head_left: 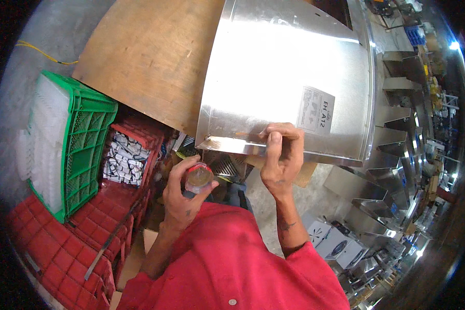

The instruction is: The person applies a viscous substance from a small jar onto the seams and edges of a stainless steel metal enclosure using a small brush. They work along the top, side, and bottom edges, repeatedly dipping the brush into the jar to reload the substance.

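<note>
In my left hand [183, 194] is a small round clear jar [199, 177] with a red rim and brownish contents, gripped between thumb and fingers. My right hand [282, 163] is raised at the near edge of a shiny sheet-metal housing [263, 82], its thumb and fingers pinched together. What the pinch holds, if anything, is too small to make out. A brownish smear marks the metal just left of those fingertips. The housing lies on a wooden board [144, 57] and carries a printed label [315, 110] near its right side.
At the left, a green plastic crate [90, 150] with white material inside stands on red crates [51, 243]. Another red crate holds many small white-and-dark pieces [126, 159]. A yellow cable [46, 55] runs over the floor. Bent metal parts [392, 134] line the right side.
</note>
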`<state>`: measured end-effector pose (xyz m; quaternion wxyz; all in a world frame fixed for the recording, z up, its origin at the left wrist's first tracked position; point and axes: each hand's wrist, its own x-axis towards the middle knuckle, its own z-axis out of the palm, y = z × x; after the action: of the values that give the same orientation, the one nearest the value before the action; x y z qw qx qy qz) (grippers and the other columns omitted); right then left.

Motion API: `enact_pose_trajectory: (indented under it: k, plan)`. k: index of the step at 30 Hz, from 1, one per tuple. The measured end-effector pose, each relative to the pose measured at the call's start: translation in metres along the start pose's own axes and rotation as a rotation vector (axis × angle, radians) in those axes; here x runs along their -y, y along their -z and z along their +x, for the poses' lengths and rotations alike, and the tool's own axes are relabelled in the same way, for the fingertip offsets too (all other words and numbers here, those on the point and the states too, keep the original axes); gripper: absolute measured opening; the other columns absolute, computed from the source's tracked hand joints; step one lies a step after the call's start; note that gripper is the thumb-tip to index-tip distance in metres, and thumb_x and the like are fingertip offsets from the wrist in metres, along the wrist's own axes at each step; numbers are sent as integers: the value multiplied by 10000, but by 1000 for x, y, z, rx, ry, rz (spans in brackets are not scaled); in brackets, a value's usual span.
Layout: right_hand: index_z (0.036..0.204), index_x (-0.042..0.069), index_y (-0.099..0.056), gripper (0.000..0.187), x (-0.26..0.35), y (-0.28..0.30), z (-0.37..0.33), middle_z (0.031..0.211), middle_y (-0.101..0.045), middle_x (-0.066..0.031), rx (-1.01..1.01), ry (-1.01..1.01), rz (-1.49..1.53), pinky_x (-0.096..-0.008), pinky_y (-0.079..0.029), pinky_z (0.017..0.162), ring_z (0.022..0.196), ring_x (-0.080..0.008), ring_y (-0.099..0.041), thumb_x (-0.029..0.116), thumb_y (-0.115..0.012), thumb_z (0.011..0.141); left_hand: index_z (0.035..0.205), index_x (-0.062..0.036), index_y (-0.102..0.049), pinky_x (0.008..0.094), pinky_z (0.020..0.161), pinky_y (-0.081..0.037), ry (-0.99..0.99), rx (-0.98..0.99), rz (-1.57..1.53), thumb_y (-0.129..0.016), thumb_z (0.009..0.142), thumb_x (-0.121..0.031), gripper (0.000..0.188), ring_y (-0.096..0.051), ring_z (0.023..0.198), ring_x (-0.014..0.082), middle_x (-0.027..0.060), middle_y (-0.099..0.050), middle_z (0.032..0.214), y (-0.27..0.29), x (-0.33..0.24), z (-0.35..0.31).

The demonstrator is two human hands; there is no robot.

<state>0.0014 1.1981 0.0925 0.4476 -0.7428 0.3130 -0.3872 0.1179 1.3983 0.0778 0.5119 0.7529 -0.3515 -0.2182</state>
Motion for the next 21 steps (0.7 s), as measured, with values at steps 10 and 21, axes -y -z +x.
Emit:
enact_pose_trajectory:
  k: [10, 21]
  plan:
    - [1039, -21, -641, 82, 1, -1, 2, 954, -642, -156, 43, -13, -62, -377, -537, 743, 809, -287, -643, 57, -618, 1030, 1395, -29, -544, 406, 1024, -576, 66, -10, -34, -932, 809, -49, 703, -701, 1185, 310, 189, -662, 1374, -5, 11, -2]
    - [1060, -28, -636, 67, 10, -12, 4, 988, -682, -161, 63, 51, -33, -360, -538, 782, 841, -261, -649, 22, -601, 1034, 1409, -40, -540, 411, 1020, -577, 88, 8, -74, -929, 815, -60, 711, -695, 1203, 312, 190, -659, 1385, -2, 13, 0]
